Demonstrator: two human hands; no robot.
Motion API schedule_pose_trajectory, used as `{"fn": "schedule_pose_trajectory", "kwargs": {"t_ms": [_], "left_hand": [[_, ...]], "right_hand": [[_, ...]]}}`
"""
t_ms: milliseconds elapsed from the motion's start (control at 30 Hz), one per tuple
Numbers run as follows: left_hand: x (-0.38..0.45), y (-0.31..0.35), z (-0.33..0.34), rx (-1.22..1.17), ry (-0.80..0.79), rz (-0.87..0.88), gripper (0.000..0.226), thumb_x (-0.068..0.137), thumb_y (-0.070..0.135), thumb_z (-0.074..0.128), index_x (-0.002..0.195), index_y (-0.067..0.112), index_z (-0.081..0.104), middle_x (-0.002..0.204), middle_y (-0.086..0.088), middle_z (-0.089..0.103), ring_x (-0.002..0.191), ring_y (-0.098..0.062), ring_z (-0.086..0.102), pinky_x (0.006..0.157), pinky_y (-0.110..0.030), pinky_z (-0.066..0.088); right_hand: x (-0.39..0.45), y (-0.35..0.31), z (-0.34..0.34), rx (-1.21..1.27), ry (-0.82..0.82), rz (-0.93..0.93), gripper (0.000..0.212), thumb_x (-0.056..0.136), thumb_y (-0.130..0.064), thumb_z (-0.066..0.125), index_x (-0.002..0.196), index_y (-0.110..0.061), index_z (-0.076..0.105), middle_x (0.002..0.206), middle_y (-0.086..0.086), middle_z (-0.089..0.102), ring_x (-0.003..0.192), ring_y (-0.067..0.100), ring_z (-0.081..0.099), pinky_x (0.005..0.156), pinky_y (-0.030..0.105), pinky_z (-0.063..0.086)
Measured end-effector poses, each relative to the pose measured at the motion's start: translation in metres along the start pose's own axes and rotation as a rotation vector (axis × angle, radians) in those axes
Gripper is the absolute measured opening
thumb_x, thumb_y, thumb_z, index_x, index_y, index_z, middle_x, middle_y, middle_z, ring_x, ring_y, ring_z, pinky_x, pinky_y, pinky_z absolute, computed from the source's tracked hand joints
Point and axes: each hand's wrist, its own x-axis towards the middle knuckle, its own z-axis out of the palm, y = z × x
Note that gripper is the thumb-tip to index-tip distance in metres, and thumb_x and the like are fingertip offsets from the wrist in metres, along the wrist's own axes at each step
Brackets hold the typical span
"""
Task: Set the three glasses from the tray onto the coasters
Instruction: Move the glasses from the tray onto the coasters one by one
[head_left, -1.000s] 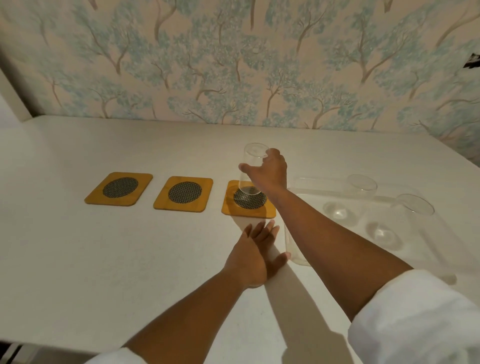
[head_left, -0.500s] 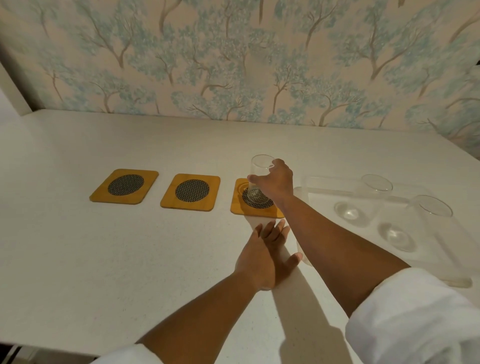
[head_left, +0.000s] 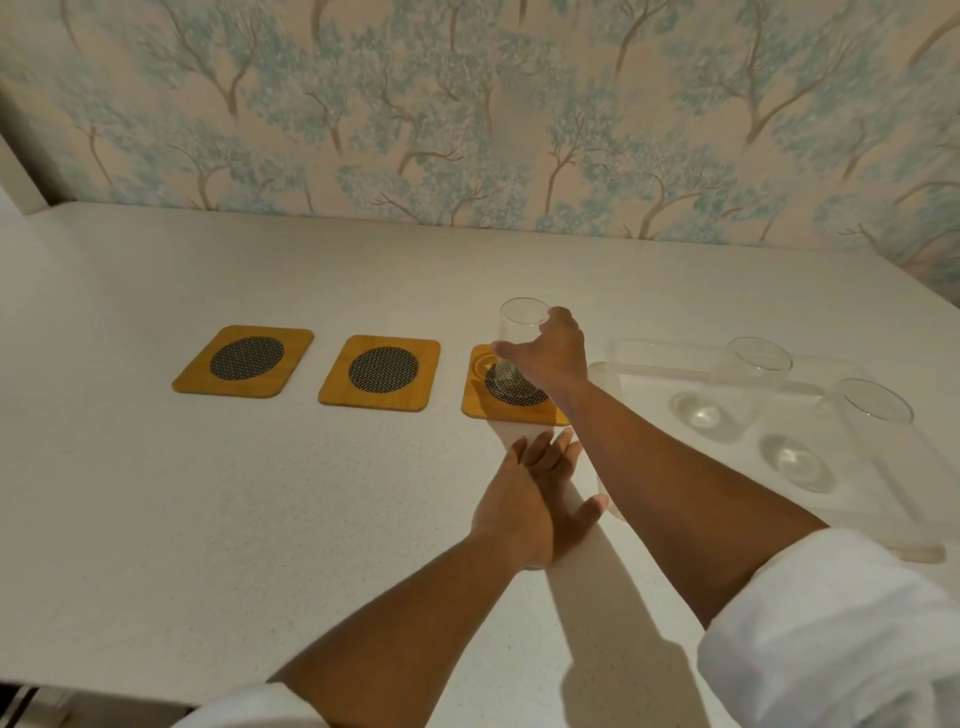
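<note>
The right hand (head_left: 548, 358) reaches out across the white table (head_left: 156, 493) and grips a clear glass (head_left: 514, 345) from its right side, thumb on the near face and fingers wrapped round the far side. The glass stands upright with its base on the dark mesh disc of the right coaster (head_left: 511, 391), the rightmost of three wooden coasters in a row. Whether the base rests fully on the disc or hangs just above it cannot be told.

The left hand (head_left: 535, 499) lies flat on the table, palm down, fingers straight and together, thumb spread out to the right; it holds nothing. Its fingertips sit just near of the right coaster's near edge, and the right forearm crosses above and to the right of it. Both arms come out of white sleeves (head_left: 831, 629) at the near edge of the view.

To the left, the middle coaster (head_left: 380, 372) and the left coaster (head_left: 244, 361) lie bare, each showing its round mesh inset.

To the right of the hands sits a clear tray (head_left: 649, 358). Two more glasses stand upright in it: the far glass (head_left: 748, 384) toward the tray's far side, the near glass (head_left: 857, 431) to its right and nearer. Behind the table rises wallpaper (head_left: 467, 114) printed with blue-green trees.
</note>
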Motion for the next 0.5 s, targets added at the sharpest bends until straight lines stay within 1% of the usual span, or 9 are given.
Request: {"fn": "schedule_pose_trajectory", "kwargs": {"t_ms": [33, 100, 200, 300, 433, 500], "left_hand": [[0.0, 0.0, -0.001, 0.005, -0.005, 0.002, 0.086, 0.082, 0.082, -0.003, 0.154, 0.034, 0.001, 0.163, 0.011, 0.0, 0.149, -0.013, -0.01, 0.116, -0.04, -0.018], [-0.002, -0.001, -0.003, 0.007, -0.007, 0.006, 0.086, 0.083, 0.081, -0.003, 0.153, 0.033, -0.002, 0.163, 0.01, -0.002, 0.149, -0.013, -0.01, 0.119, -0.042, -0.012], [-0.005, -0.001, -0.007, 0.0, -0.007, 0.011, 0.088, 0.082, 0.082, -0.004, 0.154, 0.032, -0.006, 0.163, 0.01, -0.006, 0.148, -0.014, -0.012, 0.117, -0.04, -0.015], [-0.008, -0.002, -0.011, -0.015, 0.006, -0.008, 0.086, 0.083, 0.082, 0.0, 0.154, 0.032, -0.001, 0.163, 0.012, -0.003, 0.149, -0.014, -0.007, 0.115, -0.039, -0.014], [-0.009, 0.001, -0.014, -0.007, 0.029, -0.004, 0.086, 0.086, 0.08, 0.006, 0.155, 0.029, 0.007, 0.162, 0.008, 0.016, 0.149, -0.018, 0.01, 0.117, -0.041, 0.0], [-0.008, 0.002, -0.013, -0.009, 0.048, 0.018, 0.085, 0.087, 0.079, 0.009, 0.154, 0.026, 0.015, 0.161, 0.006, 0.022, 0.148, -0.018, 0.015, 0.119, -0.042, 0.003]], "right_hand": [[-0.002, 0.0, -0.002, 0.009, 0.002, 0.0, 0.094, 0.065, -0.05, 0.085, 0.137, -0.008, 0.041, 0.133, 0.007, 0.051, 0.122, 0.023, 0.05, 0.085, 0.028, 0.042], [-0.004, -0.002, -0.008, 0.042, 0.026, -0.001, 0.099, 0.063, -0.06, 0.082, 0.137, -0.009, 0.041, 0.134, 0.004, 0.05, 0.121, 0.021, 0.05, 0.087, 0.03, 0.043], [-0.008, -0.005, -0.021, 0.08, 0.111, -0.015, 0.096, 0.064, -0.069, 0.076, 0.135, -0.013, 0.043, 0.131, 0.0, 0.049, 0.117, 0.017, 0.049, 0.088, 0.033, 0.046], [-0.008, -0.007, -0.036, 0.092, 0.2, -0.027, 0.087, 0.068, -0.068, 0.072, 0.132, -0.014, 0.046, 0.128, -0.001, 0.05, 0.113, 0.015, 0.051, 0.087, 0.031, 0.045], [-0.01, -0.003, -0.062, 0.05, 0.296, -0.035, 0.075, 0.075, -0.062, 0.07, 0.127, -0.012, 0.049, 0.126, -0.001, 0.049, 0.115, 0.017, 0.05, 0.085, 0.03, 0.042], [-0.01, 0.002, -0.076, 0.012, 0.345, -0.033, 0.072, 0.078, -0.058, 0.07, 0.127, -0.01, 0.049, 0.127, 0.001, 0.049, 0.117, 0.019, 0.05, 0.086, 0.031, 0.044]]}}
